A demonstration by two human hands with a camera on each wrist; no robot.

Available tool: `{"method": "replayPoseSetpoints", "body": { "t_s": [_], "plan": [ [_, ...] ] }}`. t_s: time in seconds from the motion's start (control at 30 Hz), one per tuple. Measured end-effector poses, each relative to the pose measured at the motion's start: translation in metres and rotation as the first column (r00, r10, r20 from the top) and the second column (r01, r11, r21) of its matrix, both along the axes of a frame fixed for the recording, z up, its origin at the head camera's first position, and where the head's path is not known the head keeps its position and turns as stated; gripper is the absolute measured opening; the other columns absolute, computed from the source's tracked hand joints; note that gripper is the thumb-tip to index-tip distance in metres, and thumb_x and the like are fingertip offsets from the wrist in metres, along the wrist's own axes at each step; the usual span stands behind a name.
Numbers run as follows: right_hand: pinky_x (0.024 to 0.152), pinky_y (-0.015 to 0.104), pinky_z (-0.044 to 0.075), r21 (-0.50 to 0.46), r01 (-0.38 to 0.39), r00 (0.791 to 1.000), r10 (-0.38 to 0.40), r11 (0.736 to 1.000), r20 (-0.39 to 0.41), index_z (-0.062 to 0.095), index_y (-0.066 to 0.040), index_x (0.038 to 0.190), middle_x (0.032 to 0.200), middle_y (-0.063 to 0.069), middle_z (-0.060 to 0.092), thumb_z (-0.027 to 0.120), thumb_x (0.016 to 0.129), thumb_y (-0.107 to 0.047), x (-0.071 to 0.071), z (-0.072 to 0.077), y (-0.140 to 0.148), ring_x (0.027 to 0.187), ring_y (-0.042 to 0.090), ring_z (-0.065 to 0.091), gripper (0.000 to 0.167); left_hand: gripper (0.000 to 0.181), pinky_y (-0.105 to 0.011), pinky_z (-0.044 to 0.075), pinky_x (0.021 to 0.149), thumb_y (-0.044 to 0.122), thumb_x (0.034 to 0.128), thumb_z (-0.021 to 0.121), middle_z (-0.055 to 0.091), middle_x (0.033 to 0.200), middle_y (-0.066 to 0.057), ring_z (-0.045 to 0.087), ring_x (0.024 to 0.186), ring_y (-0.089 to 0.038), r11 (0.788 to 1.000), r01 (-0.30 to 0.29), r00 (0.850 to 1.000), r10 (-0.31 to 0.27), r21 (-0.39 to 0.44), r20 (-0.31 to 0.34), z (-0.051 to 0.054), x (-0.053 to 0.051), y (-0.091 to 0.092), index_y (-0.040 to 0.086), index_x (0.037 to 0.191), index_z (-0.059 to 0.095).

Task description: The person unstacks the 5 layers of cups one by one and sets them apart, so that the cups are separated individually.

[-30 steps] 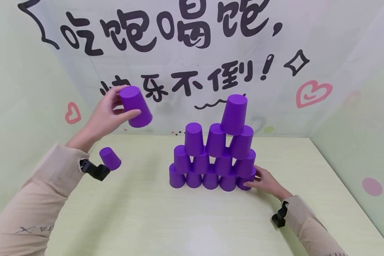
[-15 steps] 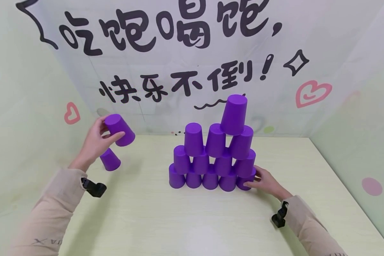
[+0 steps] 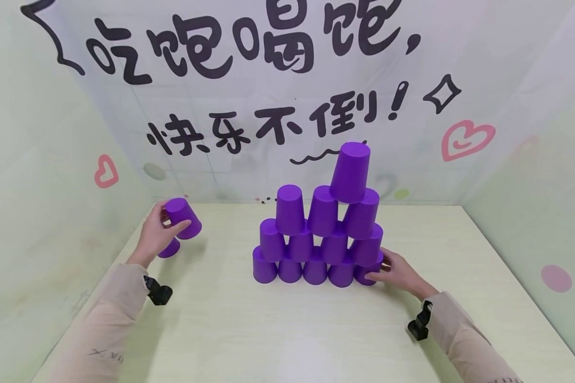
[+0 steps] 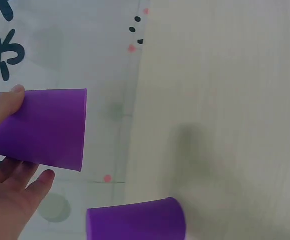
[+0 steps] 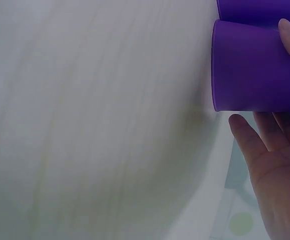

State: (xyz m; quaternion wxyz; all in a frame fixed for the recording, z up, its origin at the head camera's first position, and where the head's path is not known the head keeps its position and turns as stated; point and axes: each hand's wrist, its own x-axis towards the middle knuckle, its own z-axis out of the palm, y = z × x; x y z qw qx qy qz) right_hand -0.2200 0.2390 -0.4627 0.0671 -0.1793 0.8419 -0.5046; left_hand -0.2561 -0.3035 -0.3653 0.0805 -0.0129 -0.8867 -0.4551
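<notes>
Half-hiding tbl cup (image 3: 170,248): L hand (image 3: 154,234), fingers round raised cup (image 3: 183,213); R hand (image 3: 402,272) ditto, end cup (image 3: 362,273)

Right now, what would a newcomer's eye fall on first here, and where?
First, the tiered stack of purple cups, just right of centre on the table, its lone top cup set towards the right. Then the big black lettering across the wall behind. Third, well left of the stack, the left hand holds another cup in the air.
</notes>
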Motion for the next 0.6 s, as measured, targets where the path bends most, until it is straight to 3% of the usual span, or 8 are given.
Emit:
{"method": "replayPoseSetpoints", "body": {
  "t_s": [0.27, 0.6],
  "plan": [
    [0.089, 0.039, 0.044, -0.007, -0.014, 1.0, 0.014, 1.0, 0.0, 0.042, 0.002, 0.126, 0.113, 0.017, 0.054, 0.074, 0.071, -0.018, 0.0, 0.002, -0.001, 0.104, 0.034, 0.052, 0.066, 0.077, -0.052, 0.033, 0.095, 0.023, 0.0824, 0.063, 0.034, 0.128, -0.032, 0.035, 0.116, -0.043, 0.998, -0.059, 0.996, 0.061, -0.022, 0.058, -0.041, 0.0, -0.002, -0.004, 0.137, 0.016],
    [0.089, 0.04, 0.044, -0.011, -0.009, 1.0, 0.009, 1.0, -0.001, 0.043, 0.002, 0.125, 0.113, 0.017, 0.054, 0.074, 0.071, -0.017, 0.001, 0.003, -0.001, 0.104, 0.034, 0.052, 0.066, 0.077, -0.051, 0.027, 0.1, 0.017, 0.0831, 0.062, 0.026, 0.133, -0.033, 0.029, 0.121, -0.045, 0.993, -0.116, 0.987, 0.118, -0.027, 0.111, -0.074, -0.008, -0.006, -0.004, 0.137, 0.013]
  ]
}}
